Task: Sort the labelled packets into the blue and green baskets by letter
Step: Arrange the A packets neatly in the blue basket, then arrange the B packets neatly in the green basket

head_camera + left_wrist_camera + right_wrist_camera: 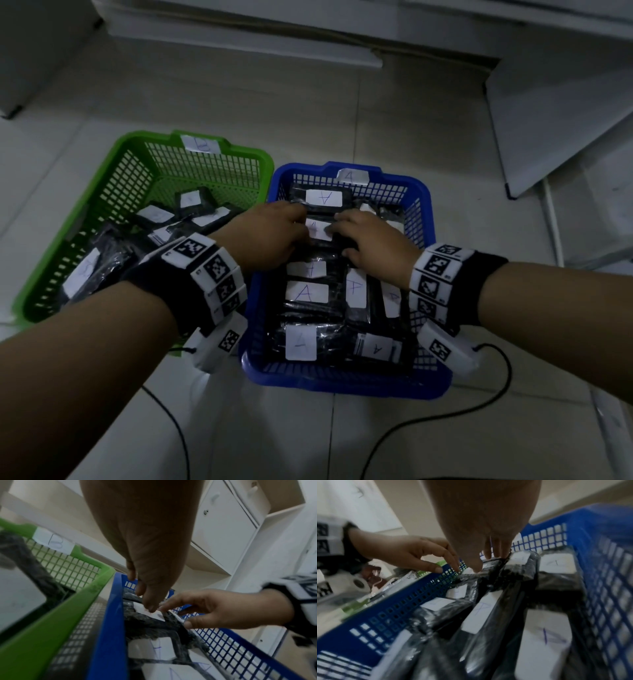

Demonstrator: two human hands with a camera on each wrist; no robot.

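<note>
The blue basket (pixel 342 383), tagged A (pixel 351 176), holds several black packets with white A labels. Left of it, touching, stands the green basket (pixel 68 219), tagged B (pixel 200 144), with several black packets inside. Both hands are inside the blue basket near its far end, over one black packet (pixel 320 230). My left hand (pixel 270 233) reaches in from the left, and its straight fingertips (pixel 151 608) touch that packet's white label (pixel 158 615). My right hand (pixel 370 240) comes from the right, fingers (pixel 173 604) stretched onto the same label. Neither hand curls round the packet.
Both baskets stand on a pale tiled floor (pixel 308 113). White cabinets (pixel 548 102) rise behind and to the right. Black cables (pixel 445 414) trail over the floor in front of the blue basket. Marker bands sit on both wrists.
</note>
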